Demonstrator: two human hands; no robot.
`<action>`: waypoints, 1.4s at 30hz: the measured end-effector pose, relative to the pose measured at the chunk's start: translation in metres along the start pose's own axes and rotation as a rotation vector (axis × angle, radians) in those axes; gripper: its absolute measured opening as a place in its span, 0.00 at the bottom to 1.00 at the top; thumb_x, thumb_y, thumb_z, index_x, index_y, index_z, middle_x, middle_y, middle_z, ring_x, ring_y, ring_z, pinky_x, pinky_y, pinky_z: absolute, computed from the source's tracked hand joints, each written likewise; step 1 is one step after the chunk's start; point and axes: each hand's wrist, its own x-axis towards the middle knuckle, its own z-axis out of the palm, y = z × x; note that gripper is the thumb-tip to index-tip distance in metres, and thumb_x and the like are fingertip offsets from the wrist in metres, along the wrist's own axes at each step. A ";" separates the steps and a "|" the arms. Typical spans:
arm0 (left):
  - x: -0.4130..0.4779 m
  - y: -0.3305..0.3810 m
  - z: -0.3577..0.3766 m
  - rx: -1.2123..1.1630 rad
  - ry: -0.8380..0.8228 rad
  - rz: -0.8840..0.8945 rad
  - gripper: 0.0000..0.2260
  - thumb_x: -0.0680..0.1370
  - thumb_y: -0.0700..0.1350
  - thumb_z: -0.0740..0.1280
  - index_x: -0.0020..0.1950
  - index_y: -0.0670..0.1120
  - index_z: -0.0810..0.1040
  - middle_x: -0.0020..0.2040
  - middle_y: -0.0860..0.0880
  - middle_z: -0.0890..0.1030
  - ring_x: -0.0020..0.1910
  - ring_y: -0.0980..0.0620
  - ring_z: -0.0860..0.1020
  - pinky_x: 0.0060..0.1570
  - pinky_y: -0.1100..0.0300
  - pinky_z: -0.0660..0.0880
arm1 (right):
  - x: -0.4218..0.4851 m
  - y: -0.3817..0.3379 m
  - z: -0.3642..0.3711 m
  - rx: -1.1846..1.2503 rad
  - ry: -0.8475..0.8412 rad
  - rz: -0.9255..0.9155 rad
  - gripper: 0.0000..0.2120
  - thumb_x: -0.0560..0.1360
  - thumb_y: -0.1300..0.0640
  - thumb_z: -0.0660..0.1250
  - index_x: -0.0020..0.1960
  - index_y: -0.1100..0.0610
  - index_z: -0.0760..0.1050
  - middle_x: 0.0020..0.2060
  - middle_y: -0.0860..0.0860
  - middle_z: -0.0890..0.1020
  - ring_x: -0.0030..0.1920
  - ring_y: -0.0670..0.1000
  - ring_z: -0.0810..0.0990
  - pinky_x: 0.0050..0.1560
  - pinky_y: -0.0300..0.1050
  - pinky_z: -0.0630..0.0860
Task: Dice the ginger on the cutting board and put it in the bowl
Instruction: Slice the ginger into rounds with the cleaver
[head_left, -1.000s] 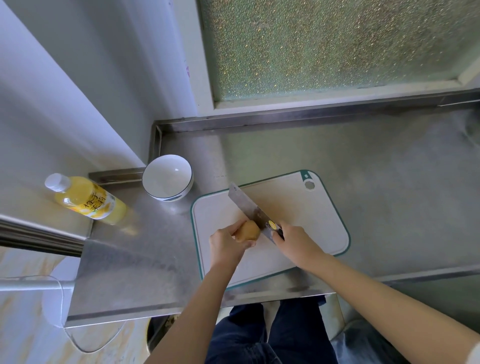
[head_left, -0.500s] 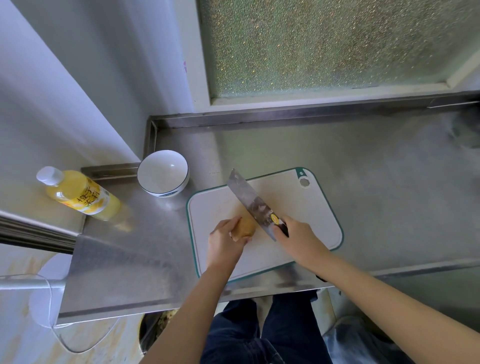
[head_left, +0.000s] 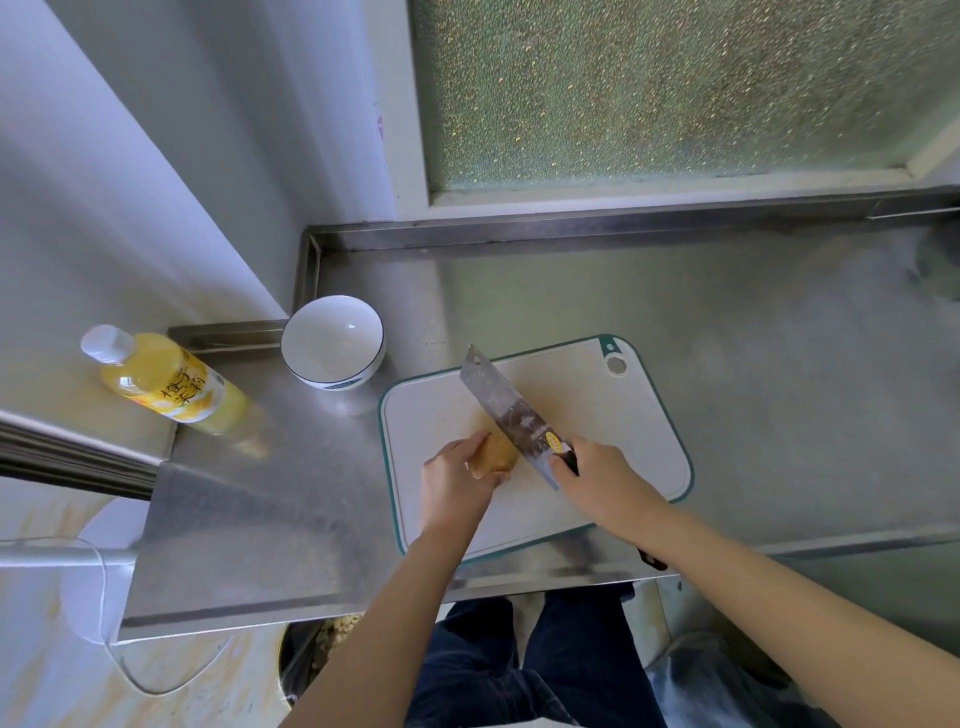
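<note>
The left hand (head_left: 457, 483) pinches the ginger (head_left: 496, 454) just beside the cleaver (head_left: 511, 415) gripped by the right hand (head_left: 602, 483) — any roll could bring the blade onto the fingertips.

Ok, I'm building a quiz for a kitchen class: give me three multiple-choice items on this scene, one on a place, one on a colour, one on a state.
1. Where is the bowl? A. on the steel counter, off the far left corner of the cutting board; B. on the board; C. on the window ledge.
2. What colour is the board's rim? A. red; B. teal green; C. black.
3. How is the ginger? A. diced; B. in the bowl; C. one piece, gripped by the left hand.
Key: 1 A, it stands on bare steel; 2 B, a teal band edges the white board; 3 C, one lump shows, and the right hand holds the knife at it.
</note>
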 end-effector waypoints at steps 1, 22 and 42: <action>0.000 0.001 0.000 0.001 -0.002 -0.003 0.24 0.68 0.41 0.74 0.63 0.49 0.77 0.57 0.50 0.80 0.47 0.55 0.73 0.46 0.72 0.65 | 0.001 -0.001 -0.002 -0.016 -0.008 0.003 0.09 0.79 0.53 0.56 0.45 0.57 0.69 0.38 0.54 0.76 0.35 0.53 0.73 0.31 0.41 0.66; -0.001 0.014 -0.009 0.123 -0.048 -0.006 0.22 0.69 0.44 0.73 0.62 0.57 0.77 0.47 0.46 0.84 0.48 0.45 0.78 0.46 0.62 0.72 | 0.016 -0.026 -0.001 -0.071 -0.064 0.060 0.10 0.80 0.55 0.56 0.42 0.57 0.66 0.37 0.53 0.74 0.38 0.55 0.73 0.36 0.42 0.66; 0.009 0.016 -0.014 0.183 -0.126 -0.004 0.22 0.68 0.45 0.73 0.61 0.57 0.77 0.47 0.46 0.84 0.46 0.48 0.78 0.43 0.63 0.73 | 0.017 -0.007 0.025 -0.034 -0.022 0.098 0.13 0.80 0.55 0.56 0.49 0.63 0.73 0.49 0.64 0.80 0.51 0.61 0.78 0.40 0.40 0.63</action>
